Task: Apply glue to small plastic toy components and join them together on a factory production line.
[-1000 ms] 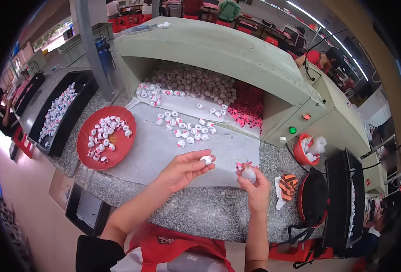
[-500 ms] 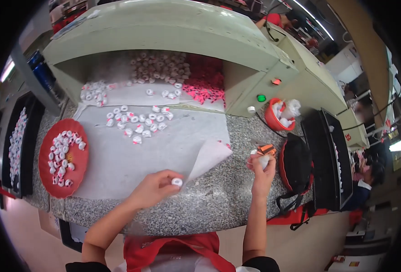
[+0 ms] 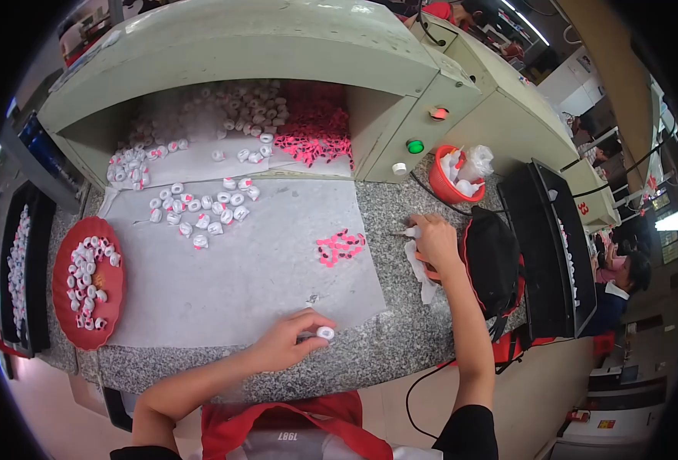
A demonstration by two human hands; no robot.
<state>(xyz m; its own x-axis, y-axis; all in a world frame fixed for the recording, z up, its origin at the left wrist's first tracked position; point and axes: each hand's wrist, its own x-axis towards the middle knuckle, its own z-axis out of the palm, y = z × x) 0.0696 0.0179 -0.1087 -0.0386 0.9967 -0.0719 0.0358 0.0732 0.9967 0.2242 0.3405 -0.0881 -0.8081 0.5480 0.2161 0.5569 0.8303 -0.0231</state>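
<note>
My left hand (image 3: 293, 339) pinches a small white ring-shaped piece (image 3: 325, 333) between thumb and fingertips, above the near edge of the white paper sheet (image 3: 224, 299). Over at the right, my right hand (image 3: 439, 244) is closed round a small white bottle (image 3: 412, 231) with a thin dark tip pointing left; most of the bottle is hidden by the fingers. Beneath that hand lie a crumpled white cloth or tissue (image 3: 421, 274) and an orange item, partly covered. Small pink pieces with dark spots (image 3: 340, 248) are scattered on the sheet's right side. Several white ring pieces with pink bits (image 3: 201, 205) sit farther back.
A pale green hooded box (image 3: 232, 57) stands behind, with white rings and pink pieces inside. At left are a red scalloped tray (image 3: 116, 307) of rings and a black bin. A red cup (image 3: 439, 178), black pouch (image 3: 492, 264) and black tray (image 3: 523, 230) stand at right.
The sheet's folded right corner now lies flat, uncovering the pink pieces. My right hand has moved away from me and now holds the bottle tip-left. My left hand still pinches the white ring. The view has shifted.
</note>
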